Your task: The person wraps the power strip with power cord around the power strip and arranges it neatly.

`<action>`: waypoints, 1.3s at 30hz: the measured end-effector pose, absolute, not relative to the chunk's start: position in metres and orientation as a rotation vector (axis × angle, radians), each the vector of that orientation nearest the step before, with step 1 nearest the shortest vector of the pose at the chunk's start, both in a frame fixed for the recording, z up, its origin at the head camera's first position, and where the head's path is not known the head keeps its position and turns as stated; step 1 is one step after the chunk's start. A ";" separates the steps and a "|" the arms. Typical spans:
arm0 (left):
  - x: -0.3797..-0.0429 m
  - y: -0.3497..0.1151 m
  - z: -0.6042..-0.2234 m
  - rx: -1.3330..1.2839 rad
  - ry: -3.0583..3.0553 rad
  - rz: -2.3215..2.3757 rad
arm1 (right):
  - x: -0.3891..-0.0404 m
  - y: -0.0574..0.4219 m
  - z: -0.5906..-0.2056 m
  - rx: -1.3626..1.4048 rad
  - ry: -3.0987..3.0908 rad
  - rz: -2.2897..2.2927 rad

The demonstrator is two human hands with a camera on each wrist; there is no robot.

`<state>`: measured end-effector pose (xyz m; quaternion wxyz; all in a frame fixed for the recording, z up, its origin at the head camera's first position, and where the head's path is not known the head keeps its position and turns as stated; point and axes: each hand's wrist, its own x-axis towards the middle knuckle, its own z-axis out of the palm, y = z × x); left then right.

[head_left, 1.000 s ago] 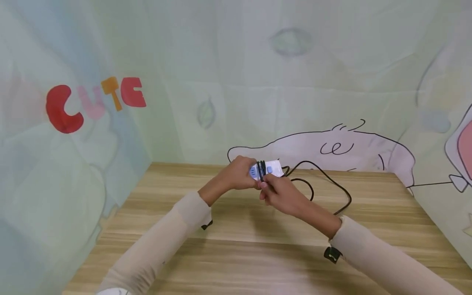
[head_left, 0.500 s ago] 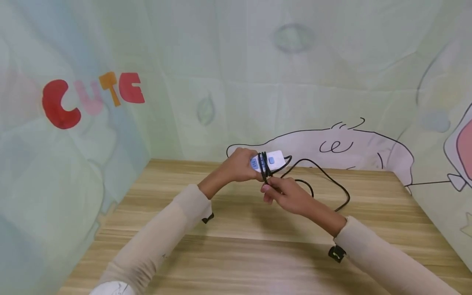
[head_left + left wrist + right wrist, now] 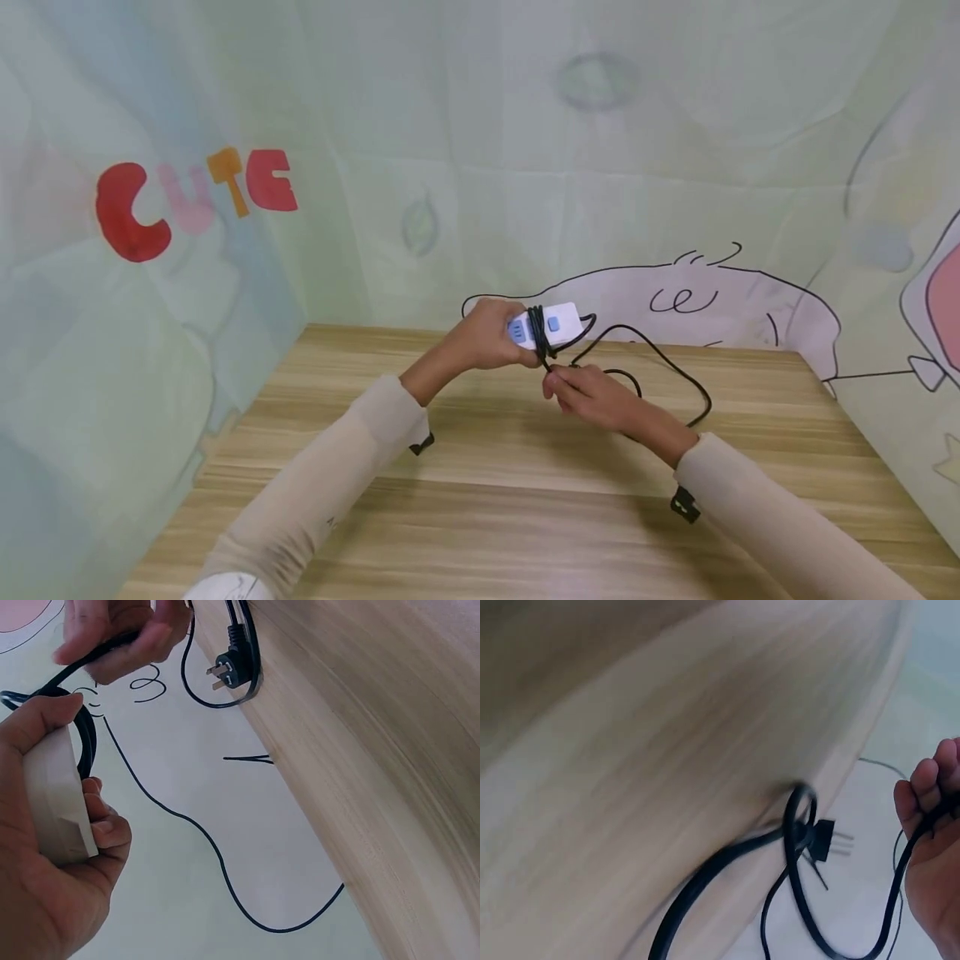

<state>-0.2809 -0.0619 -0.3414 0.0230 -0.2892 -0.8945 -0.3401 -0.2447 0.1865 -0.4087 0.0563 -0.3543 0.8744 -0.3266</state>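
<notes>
Gripped a power strip (image 3: 556, 323) with the left hand (image 3: 495, 336), seemingly for steadiness; pinched its cord (image 3: 619, 327) with the right hand (image 3: 597, 399), slightly nearer, seemingly to tension the loops (image 3: 537, 327).

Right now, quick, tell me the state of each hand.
Left hand: closed, holding the white power strip with cord wound around it.
Right hand: closed, holding the black cord.

back wall (image 3: 495, 225): pale green, cartoon-printed | left wall (image 3: 112, 358): CUTE lettering (image 3: 195, 218) | table (image 3: 487, 533): wood-grain
</notes>
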 end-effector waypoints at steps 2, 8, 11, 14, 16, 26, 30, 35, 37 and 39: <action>-0.280 -0.063 -0.343 -0.907 -2.769 -1.052 | -0.250 0.190 -0.411 -1.134 2.660 -0.917; -0.281 -0.065 -0.344 -0.928 -2.762 -1.042 | -0.265 0.201 -0.413 -1.283 2.673 -0.622; -0.281 -0.067 -0.341 -0.938 -2.755 -1.034 | -0.274 0.207 -0.412 -1.320 2.710 -0.488; -0.281 -0.068 -0.338 -0.954 -2.741 -1.024 | -0.284 0.213 -0.412 -1.283 2.719 -0.468; -0.280 -0.069 -0.335 -0.966 -2.740 -1.029 | -0.291 0.216 -0.413 -1.217 2.690 -0.547; -0.274 -0.067 -0.339 -1.081 -2.830 -0.989 | -0.313 0.223 -0.412 -0.727 2.335 -1.199; -0.273 -0.066 -0.341 -1.108 -2.828 -0.989 | -0.317 0.231 -0.403 -0.516 2.099 -1.417; -0.273 -0.060 -0.343 -1.140 -2.857 -0.963 | -0.323 0.228 -0.388 -0.378 2.096 -1.429; -0.273 -0.058 -0.344 -1.152 -2.866 -0.959 | -0.324 0.223 -0.379 -0.372 2.166 -1.375; -0.274 -0.057 -0.345 -1.154 -2.867 -0.964 | -0.324 0.218 -0.369 -0.369 2.242 -1.328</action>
